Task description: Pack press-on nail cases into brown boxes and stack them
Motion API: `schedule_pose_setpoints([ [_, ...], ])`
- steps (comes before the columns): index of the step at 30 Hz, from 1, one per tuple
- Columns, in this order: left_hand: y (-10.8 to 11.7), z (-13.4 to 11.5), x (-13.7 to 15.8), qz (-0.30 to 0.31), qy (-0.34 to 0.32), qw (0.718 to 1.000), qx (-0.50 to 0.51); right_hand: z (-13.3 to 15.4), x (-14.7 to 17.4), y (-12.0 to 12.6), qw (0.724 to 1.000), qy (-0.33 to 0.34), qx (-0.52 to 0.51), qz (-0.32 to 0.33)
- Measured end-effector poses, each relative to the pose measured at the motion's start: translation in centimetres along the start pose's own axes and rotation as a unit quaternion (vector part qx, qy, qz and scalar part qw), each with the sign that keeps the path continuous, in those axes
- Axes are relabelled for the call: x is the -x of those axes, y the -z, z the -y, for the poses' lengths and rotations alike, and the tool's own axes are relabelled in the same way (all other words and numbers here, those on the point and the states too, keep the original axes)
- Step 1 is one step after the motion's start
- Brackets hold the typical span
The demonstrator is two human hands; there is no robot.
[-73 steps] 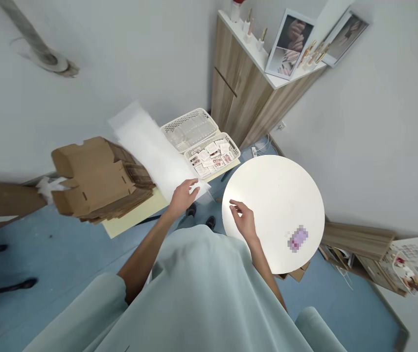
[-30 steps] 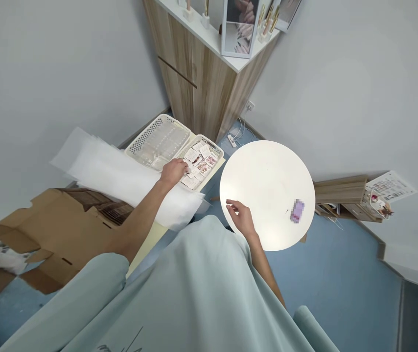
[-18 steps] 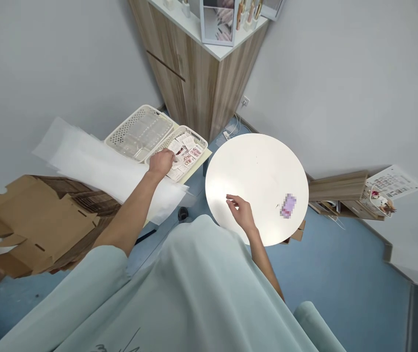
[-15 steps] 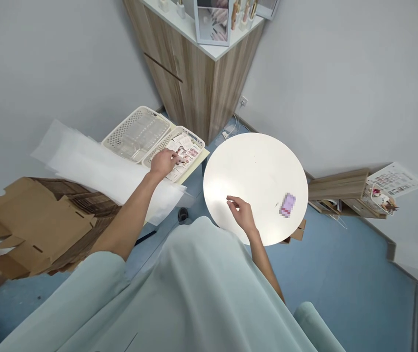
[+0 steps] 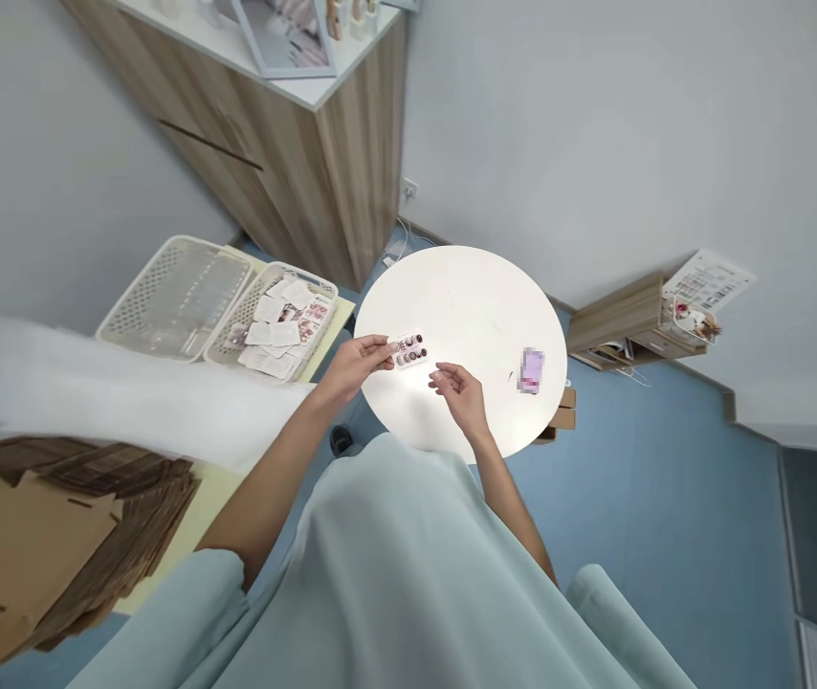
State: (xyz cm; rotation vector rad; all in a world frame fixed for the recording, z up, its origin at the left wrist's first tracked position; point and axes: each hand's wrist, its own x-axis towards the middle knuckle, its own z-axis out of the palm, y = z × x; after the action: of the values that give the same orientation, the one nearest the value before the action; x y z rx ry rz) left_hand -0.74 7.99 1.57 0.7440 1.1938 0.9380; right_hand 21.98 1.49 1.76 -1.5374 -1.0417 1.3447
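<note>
Pinched between the thumb and fingers of my left hand (image 5: 356,367) is a small clear pack of press-on nails (image 5: 409,350), with two rows of dark and pale patterned nails. It is held over the left part of the round white table (image 5: 466,297). My right hand (image 5: 461,393) hovers just right of the pack and apart from it. Its fingers are loosely bent and spread, with nothing visible in them. Left of my left hand, a white basket (image 5: 329,290) holds several white cards and printed packs (image 5: 286,330).
A second white basket (image 5: 121,311) stands farther left, beside white translucent sheets (image 5: 136,397) and stacked flat cardboard boxes (image 5: 28,545). A blurred purple item (image 5: 531,370) lies on the table's right side. A wooden cabinet (image 5: 294,163) stands behind; a low shelf (image 5: 616,311) is at right.
My left hand has come out of the basket with a pack of press-on nails and moved right over the table. My right hand stays near the same place. The view has turned right.
</note>
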Motion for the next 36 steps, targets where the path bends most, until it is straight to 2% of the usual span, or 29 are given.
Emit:
schedule_pose_setpoints([
  [3, -1.5, 0.0, 1.3, 0.026, 0.016, 1.0, -0.005, 0.6, 0.1, 0.3, 0.999, 0.009, -0.02, -0.028],
  [6, -2.1, -0.2, 2.1, 0.052, 0.014, 0.998, -0.027, 0.6, 0.4, 0.3, 0.999, 0.018, -0.029, -0.039],
  [10, -2.1, -0.2, 2.3, 0.066, 0.014, 0.997, -0.049, 0.4, 1.0, 0.1, 0.999, 0.01, -0.034, -0.039],
  [14, -1.7, 0.1, 2.1, 0.094, 0.029, 0.995, -0.015, 0.5, 1.6, -0.1, 0.999, 0.012, -0.036, -0.029],
  [17, -1.3, 0.1, 2.3, 0.155, 0.044, 0.986, 0.032, 1.0, 2.2, -0.2, 0.999, 0.001, -0.043, 0.002],
  [21, -0.9, -0.3, 3.0, 0.259, 0.059, 0.961, 0.072, 1.6, 3.0, -0.6, 0.996, -0.03, -0.063, 0.054],
  [23, -0.9, -0.4, 3.4, 0.28, 0.059, 0.955, 0.081, 1.8, 3.4, -1.0, 0.995, -0.033, -0.069, 0.069],
  [27, -0.7, -0.4, 4.0, 0.266, 0.049, 0.959, 0.081, 1.8, 3.7, -1.5, 0.995, -0.029, -0.075, 0.067],
  [30, -0.6, -0.2, 4.3, 0.234, 0.034, 0.967, 0.093, 2.0, 3.9, -1.8, 0.999, -0.012, -0.047, 0.025],
  [34, -0.7, 0.1, 4.5, 0.161, 0.007, 0.982, 0.096, 2.6, 5.1, -2.4, 0.993, 0.072, 0.058, -0.069],
  [36, -1.0, 0.4, 4.7, 0.124, -0.001, 0.989, 0.086, 2.8, 5.9, -3.0, 0.985, 0.108, 0.114, -0.074],
])
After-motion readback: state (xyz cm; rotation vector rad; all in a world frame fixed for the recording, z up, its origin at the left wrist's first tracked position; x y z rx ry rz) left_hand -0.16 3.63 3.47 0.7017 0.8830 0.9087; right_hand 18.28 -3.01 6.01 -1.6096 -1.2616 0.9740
